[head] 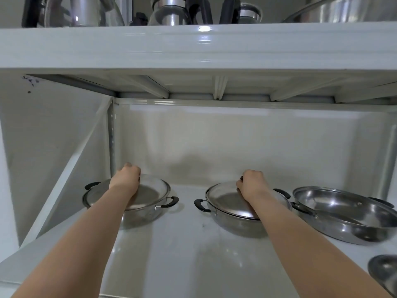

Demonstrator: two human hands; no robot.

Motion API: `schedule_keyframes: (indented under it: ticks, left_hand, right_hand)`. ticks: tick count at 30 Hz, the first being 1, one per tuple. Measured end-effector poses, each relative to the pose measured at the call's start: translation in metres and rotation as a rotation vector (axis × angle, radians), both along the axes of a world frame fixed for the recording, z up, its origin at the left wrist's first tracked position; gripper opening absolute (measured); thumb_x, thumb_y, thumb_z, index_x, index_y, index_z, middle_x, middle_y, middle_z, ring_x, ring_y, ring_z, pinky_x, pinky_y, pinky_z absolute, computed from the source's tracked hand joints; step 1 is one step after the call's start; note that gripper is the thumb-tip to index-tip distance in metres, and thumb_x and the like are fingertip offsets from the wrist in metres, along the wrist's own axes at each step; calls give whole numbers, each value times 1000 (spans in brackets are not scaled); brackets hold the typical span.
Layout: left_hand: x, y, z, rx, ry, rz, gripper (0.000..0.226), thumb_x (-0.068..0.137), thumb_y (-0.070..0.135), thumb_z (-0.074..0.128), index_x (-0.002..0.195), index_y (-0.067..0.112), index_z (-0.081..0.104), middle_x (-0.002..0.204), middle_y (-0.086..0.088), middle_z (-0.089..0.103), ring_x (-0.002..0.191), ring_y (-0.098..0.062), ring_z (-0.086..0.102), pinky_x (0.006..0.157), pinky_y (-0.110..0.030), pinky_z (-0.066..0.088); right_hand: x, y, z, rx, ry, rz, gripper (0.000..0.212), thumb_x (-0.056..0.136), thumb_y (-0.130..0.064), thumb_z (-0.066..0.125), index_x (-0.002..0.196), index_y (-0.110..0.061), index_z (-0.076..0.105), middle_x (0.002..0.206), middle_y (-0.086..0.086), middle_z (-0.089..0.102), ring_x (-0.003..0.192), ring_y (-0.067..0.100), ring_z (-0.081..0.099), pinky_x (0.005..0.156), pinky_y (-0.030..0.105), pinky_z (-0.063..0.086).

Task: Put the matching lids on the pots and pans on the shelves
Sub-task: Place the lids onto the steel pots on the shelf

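Two steel pots with black side handles stand on the white lower shelf [182, 254]. On the left pot [148, 214] lies a glass lid [154, 190], and my left hand [126, 177] is closed over its knob. The middle pot [234, 222] carries another glass lid [227, 201], with my right hand [250, 182] gripping its knob. Both lids sit on their rims. A wider steel pan [343, 214] at the right stands without a lid.
The upper shelf [193, 46] hangs close overhead and holds glass jugs [169, 11] and steel cookware [343, 9]. A small round steel lid or bowl [384, 269] lies at the lower right edge. A metal upright [111, 134] stands behind the left pot.
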State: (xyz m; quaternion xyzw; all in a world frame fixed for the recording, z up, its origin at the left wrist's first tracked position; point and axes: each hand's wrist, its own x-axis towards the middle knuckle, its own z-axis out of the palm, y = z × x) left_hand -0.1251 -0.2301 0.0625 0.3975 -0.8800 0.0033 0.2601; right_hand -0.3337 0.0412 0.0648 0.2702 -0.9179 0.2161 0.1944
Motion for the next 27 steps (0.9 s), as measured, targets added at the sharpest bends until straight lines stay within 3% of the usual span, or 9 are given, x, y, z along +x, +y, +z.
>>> schedule_keyframes:
  ticks: [6, 10, 17, 23, 27]
  left_hand:
    - [-2, 2, 4, -3, -129, 49, 32, 93, 3, 39, 116, 9, 60, 120, -15, 48, 114, -39, 50, 94, -47, 48]
    - [-17, 16, 22, -49, -148, 26, 42, 89, -1, 40, 127, 13, 54, 131, -11, 44, 126, -35, 40, 97, -47, 46]
    - [-106, 118, 48, -98, 74, -422, 39, 92, 0, 41, 129, 7, 53, 130, -16, 51, 119, -33, 52, 96, -43, 48]
    - [-173, 246, 25, 24, 129, -770, 35, 92, 3, 41, 126, -2, 49, 125, -24, 57, 116, -35, 55, 97, -38, 46]
    - [-191, 314, 3, 27, 55, -858, 34, 91, 8, 45, 123, 0, 50, 123, -24, 58, 114, -38, 56, 90, -41, 47]
  right_hand:
    - [1, 0, 0, 14, 7, -15, 26, 89, -15, 50, 103, 2, 63, 110, 22, 64, 111, 36, 53, 83, 34, 47]
    - [-2, 5, 3, -1, -13, 25, 21, 88, -20, 49, 92, -3, 61, 108, 21, 65, 108, 36, 54, 81, 35, 48]
    - [-4, 38, 7, -55, -6, -10, 49, 97, -39, 41, 116, 2, 59, 119, 23, 62, 115, 37, 54, 95, 40, 47]
    - [-11, 105, 0, -88, -49, -161, 42, 96, -33, 40, 103, 2, 61, 108, 23, 65, 106, 37, 59, 85, 37, 50]
    - [-10, 160, -10, -24, -70, -258, 37, 93, -28, 43, 109, -1, 63, 113, 22, 64, 110, 37, 59, 82, 35, 47]
